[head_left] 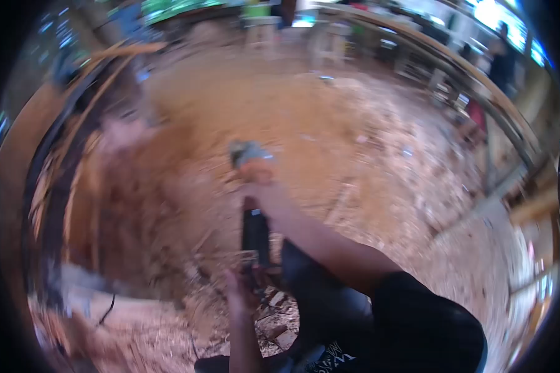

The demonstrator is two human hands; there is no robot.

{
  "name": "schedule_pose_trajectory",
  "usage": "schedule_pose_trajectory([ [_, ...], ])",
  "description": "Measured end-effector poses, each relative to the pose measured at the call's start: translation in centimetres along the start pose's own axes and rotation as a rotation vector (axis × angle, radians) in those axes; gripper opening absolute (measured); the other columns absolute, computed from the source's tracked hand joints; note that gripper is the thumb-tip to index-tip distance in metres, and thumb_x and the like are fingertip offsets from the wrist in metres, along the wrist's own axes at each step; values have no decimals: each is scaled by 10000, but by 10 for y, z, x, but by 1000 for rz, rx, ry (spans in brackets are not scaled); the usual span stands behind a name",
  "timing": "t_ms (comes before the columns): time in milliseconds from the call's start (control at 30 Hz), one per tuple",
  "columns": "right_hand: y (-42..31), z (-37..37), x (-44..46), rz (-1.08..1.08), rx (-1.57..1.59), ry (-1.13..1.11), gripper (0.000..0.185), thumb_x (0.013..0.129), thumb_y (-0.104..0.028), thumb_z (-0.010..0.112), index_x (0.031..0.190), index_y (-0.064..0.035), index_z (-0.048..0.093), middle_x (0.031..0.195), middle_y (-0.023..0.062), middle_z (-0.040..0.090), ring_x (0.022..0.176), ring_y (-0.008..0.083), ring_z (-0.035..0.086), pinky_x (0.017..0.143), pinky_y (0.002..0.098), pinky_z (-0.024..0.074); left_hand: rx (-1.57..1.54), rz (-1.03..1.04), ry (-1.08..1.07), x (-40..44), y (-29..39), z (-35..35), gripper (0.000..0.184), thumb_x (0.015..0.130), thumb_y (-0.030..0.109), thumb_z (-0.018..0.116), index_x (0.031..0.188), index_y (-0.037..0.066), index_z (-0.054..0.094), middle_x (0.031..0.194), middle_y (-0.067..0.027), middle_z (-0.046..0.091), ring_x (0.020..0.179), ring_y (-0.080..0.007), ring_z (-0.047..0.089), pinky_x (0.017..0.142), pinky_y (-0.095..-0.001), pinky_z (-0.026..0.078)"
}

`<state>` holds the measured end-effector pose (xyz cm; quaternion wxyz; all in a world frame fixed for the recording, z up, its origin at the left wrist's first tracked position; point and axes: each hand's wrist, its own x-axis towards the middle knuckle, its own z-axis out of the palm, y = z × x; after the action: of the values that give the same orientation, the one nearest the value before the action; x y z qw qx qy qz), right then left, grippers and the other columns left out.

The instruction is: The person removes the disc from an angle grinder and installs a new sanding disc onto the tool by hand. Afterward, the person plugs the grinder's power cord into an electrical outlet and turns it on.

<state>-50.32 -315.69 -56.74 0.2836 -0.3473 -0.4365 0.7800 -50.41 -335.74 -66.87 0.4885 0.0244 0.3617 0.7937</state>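
Note:
An angle grinder, by its look, with a grey head, an orange collar and a long black body point(255, 236), points away from me over the floor. Its head is smeared by motion, so any disc on it cannot be made out. My right hand point(253, 191) is closed round the front of the body, just behind the orange collar. At the rear end, close to my torso, my left hand point(244, 293) is closed round the tool, its fingers partly hidden. Something thin and dark, perhaps the cord, hangs beside that hand.
Sawdust and wood chips point(379, 186) cover the ground. A long wooden bench point(442, 46) curves along the back and right. Stools point(263, 34) stand at the back. To the left are wooden beams point(59, 205) and a pale plank point(146, 311) with a dark cord point(109, 309).

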Motion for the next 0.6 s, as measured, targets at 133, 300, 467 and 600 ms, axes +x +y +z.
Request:
schedule_pose_trajectory([
  [133, 8, 42, 16, 104, 21, -71, 176, 766, -119, 712, 867, -39, 592, 721, 52, 594, 637, 184, 616, 552, 351, 501, -43, -11, 301, 21, 25, -50, 479, 968, 539, 407, 907, 86, 550, 649, -21, 500, 534, -136, 444, 477, -280, 341],
  [300, 47, 81, 61, -64, -250, -94, 207, 746, -104, 722, 860, -14, 574, 723, 53, 599, 614, 176, 610, 538, 331, 493, -158, 226, 622, 21, 60, -72, 282, 937, 335, 529, 790, 95, 528, 559, -9, 427, 452, -125, 396, 432, -286, 319],
  [467, 76, 82, 103, -210, -597, -12, 226, 713, -79, 721, 862, -18, 563, 705, 52, 595, 570, 173, 598, 505, 321, 484, -28, 375, 905, -32, 95, 3, 254, 962, 232, 493, 744, 103, 510, 545, -6, 446, 432, -108, 404, 415, -266, 335],
  [600, 83, 45, 102, -96, -618, 60, 275, 700, -80, 736, 896, -11, 556, 688, 62, 595, 532, 165, 588, 457, 303, 471, 421, 187, 1029, -94, 102, 67, 305, 932, 288, 560, 724, 65, 552, 576, -65, 550, 477, -185, 524, 460, -316, 396],
])
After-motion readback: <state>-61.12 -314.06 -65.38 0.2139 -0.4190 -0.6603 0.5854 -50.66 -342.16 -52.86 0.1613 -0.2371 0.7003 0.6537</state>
